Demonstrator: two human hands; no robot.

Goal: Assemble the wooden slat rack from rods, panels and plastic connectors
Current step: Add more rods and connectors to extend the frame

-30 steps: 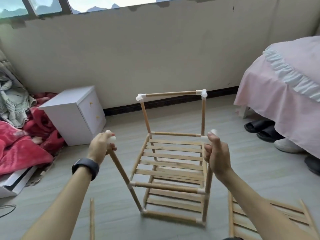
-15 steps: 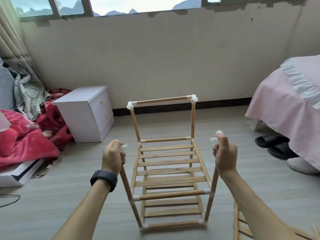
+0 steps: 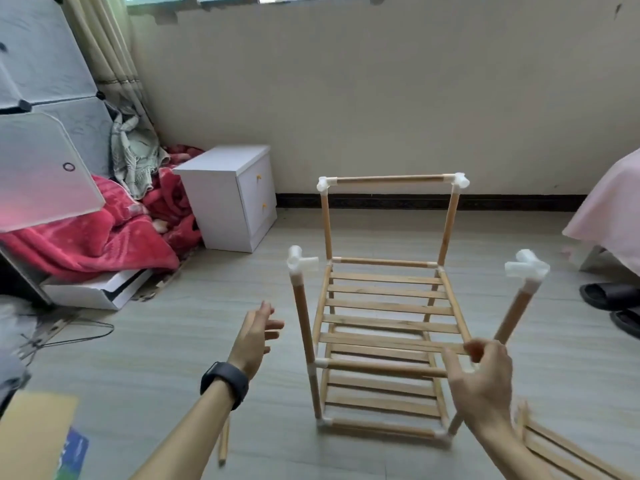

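Rack [image 3: 384, 306] on floor [image 3: 173, 358], approx half built: two slat tiers + rear top rod [image 3: 389, 180] in. Front connectors [image 3: 300, 263] bare; top rods, spare panel [image 3: 554, 445] left to fit. Yr left hand [image 3: 254, 337] spread, holds nothing, beside front-left post [image 3: 306, 323]. Right hand [image 3: 481, 382] loosely curled by front-right post [image 3: 512, 317], seemingly empty.

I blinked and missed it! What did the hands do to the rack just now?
Both hands let go of the white connectors. The left hand dropped away leftward, open; the right hand sank lower in front of the right post, grip unclear. The rack stayed standing on the floor, slat shelves in place.
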